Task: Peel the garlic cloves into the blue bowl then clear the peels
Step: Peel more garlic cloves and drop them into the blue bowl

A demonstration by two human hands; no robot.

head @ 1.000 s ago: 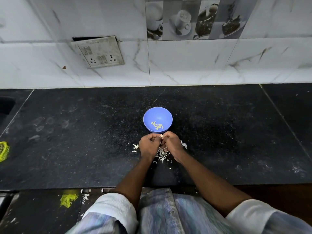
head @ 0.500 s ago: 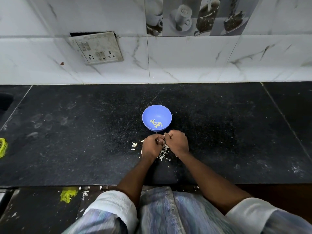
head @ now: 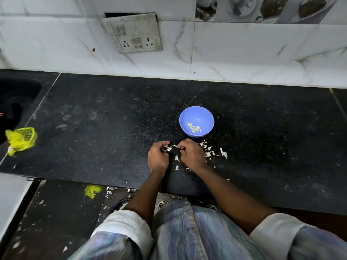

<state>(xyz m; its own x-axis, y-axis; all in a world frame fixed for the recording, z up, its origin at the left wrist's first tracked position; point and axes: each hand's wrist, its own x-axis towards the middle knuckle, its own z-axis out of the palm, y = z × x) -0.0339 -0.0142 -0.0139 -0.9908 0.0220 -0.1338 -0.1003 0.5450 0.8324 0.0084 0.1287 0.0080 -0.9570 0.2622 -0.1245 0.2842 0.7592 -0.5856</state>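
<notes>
Your left hand (head: 158, 158) and right hand (head: 190, 154) are both curled, and together they pinch one small garlic clove (head: 171, 147) between them, just above the counter (head: 105, 128) and a little in front of the bowl (head: 196, 121). Only a pale, thin strip shows between your fingers; the clove itself is mostly hidden, so I cannot tell how much skin is still on it.

This clove is probably very light and firm, but its skin is dry, papery and tears easily. I think you should hold the body with one hand and take the loose edge of skin at the tip with the nails of the other — a strong squeeze is not needed. A clove without skin may be a bit sticky and can slip out, so keep it low and near the bowl.

The bowl is blue, small and round, and stands upright on the dark speckled counter. Inside lie a few pale yellow peeled cloves (head: 194, 127), gathered at the bottom.

The peels (head: 212, 152) are white flakes, scattered on the counter under and to the right of your hands. They are so light that a breath can move them — I think it is better to sweep them together than to pick them one by one.
</notes>
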